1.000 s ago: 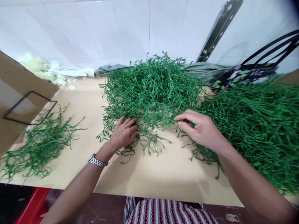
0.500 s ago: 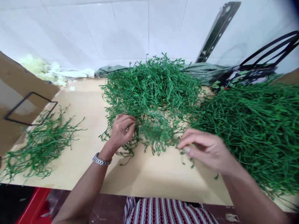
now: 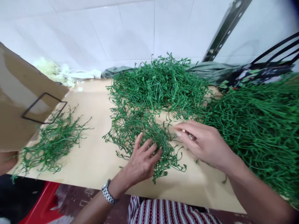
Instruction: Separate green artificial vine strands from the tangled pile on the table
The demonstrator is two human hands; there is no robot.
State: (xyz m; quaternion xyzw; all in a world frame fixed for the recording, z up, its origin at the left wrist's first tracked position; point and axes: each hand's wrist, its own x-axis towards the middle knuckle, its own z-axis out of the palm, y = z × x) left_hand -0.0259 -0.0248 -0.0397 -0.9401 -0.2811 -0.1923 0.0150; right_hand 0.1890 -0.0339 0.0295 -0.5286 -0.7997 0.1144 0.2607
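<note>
A loose clump of thin green artificial stems (image 3: 137,124) with small budded tips lies in front of me on the tan tabletop (image 3: 93,168). My left hand (image 3: 143,158), with a metal watch on its wrist, rests on the near part of this clump, fingers spread and slightly bent. To its right, my right hand (image 3: 203,141) is closed in a pinch at the clump's right edge. What is between those fingertips, if anything, is too small to make out. Behind the clump rises a thicker heap of the same stems (image 3: 161,84).
A large green pile (image 3: 261,124) fills the right side. At left lie a smaller bunch (image 3: 53,143), a cardboard box (image 3: 30,102) and a black wire frame (image 3: 44,107). Part of another person's arm (image 3: 8,161) shows there. Pale flowers (image 3: 50,71) sit by the wall.
My left hand has moved right and nearer to me, from curled to spread on the stems. Stems beneath it now reach closer to the table's front edge. My right hand stays pinched.
</note>
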